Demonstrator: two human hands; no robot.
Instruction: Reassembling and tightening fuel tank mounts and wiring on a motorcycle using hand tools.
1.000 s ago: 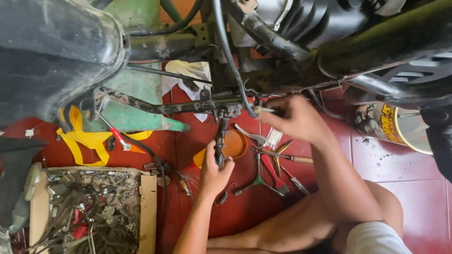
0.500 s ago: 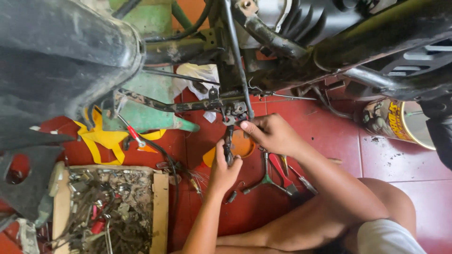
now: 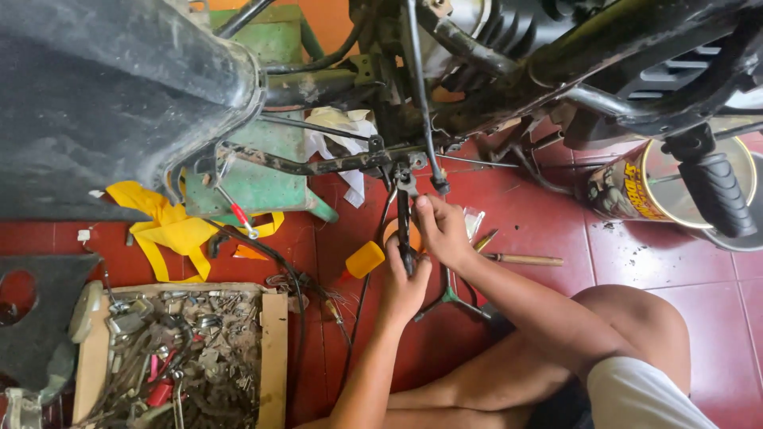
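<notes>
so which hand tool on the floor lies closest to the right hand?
The three-armed wrench, on the red tiles directly under the right hand. The wooden-handled tool lies further right, and the yellow-handled one sits beyond the left hand.
</notes>
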